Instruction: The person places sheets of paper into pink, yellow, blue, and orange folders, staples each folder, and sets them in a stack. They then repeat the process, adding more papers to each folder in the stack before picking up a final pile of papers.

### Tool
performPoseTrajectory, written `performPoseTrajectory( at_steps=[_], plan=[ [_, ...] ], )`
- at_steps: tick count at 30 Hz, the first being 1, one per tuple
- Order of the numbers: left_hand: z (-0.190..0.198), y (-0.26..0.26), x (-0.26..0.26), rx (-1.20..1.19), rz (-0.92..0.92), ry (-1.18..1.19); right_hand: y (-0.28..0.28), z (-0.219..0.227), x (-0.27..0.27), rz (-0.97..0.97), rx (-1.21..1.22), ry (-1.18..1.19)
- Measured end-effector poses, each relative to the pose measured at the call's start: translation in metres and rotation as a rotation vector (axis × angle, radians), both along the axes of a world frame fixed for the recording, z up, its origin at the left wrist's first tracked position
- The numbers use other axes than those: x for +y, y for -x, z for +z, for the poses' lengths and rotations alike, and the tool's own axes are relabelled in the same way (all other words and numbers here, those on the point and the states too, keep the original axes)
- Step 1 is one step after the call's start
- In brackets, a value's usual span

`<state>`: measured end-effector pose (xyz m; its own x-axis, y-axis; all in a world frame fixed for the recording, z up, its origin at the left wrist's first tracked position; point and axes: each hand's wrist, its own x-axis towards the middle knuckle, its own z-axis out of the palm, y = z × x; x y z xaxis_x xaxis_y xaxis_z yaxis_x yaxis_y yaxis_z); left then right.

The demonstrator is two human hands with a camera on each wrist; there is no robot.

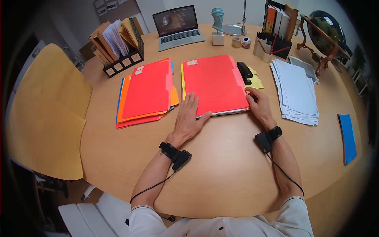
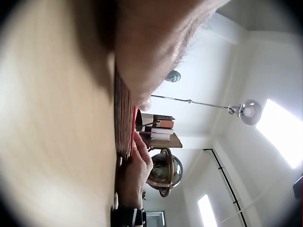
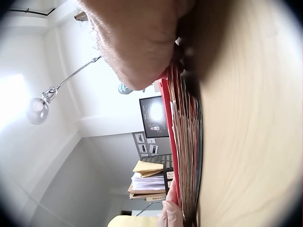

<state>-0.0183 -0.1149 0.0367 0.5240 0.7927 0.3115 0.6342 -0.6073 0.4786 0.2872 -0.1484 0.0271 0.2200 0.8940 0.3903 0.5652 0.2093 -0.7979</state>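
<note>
In the head view a stack of file folders (image 1: 215, 83) lies in front of the person, a red one on top and yellow showing at its left side. The left hand (image 1: 187, 118) rests along the stack's left edge with extended fingers, its thumb at the near edge. At the near right corner the right hand (image 1: 260, 106) pinches the stack's edge with bent fingers. The right wrist view shows the many layered sheet edges (image 3: 187, 137) of the stack, close over the table. A second folder stack (image 1: 148, 89), red over orange and blue, lies to the left, fanned unevenly.
A black stapler (image 1: 244, 73) and yellow sticky notes (image 1: 254, 80) sit right of the stack. Farther right are white papers (image 1: 294, 93) and a blue folder (image 1: 346, 138). Behind stand a file holder (image 1: 124, 63), laptop (image 1: 179, 36), bust (image 1: 217, 21), pen holder (image 1: 263, 46) and globe (image 1: 325, 33).
</note>
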Motion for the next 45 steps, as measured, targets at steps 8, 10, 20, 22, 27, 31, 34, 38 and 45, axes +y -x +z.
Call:
performPoseTrajectory(
  at_steps=[8,10,20,22,27,31,34,38,45],
  plan=[
    [0.004,-0.004,-0.005,-0.013,0.122,-0.011,0.004,0.008,-0.002,-0.025,0.132,0.054],
    [0.004,-0.004,-0.003,-0.026,0.117,-0.008,0.006,0.013,-0.004,-0.024,0.183,0.076],
    [0.009,-0.009,-0.007,0.063,0.157,-0.065,0.022,0.010,0.002,-0.140,0.043,0.137],
    [0.005,-0.010,-0.006,0.047,0.164,-0.076,0.024,0.011,0.002,-0.151,0.040,0.117],
    [-0.006,-0.005,0.001,-0.055,0.139,-0.114,0.030,0.016,-0.001,-0.179,-0.104,0.048],
    [-0.012,-0.004,0.004,-0.145,0.169,-0.121,0.034,0.026,-0.008,-0.155,-0.173,0.079],
    [-0.009,-0.005,0.004,-0.240,0.181,-0.098,0.033,0.019,-0.005,-0.167,-0.267,0.105],
    [0.003,-0.006,-0.001,-0.364,0.266,0.009,0.032,0.014,-0.004,-0.177,-0.299,0.105],
    [-0.014,0.004,0.009,-0.864,0.493,0.149,0.033,0.018,-0.005,-0.192,-0.322,0.116]
  ],
)
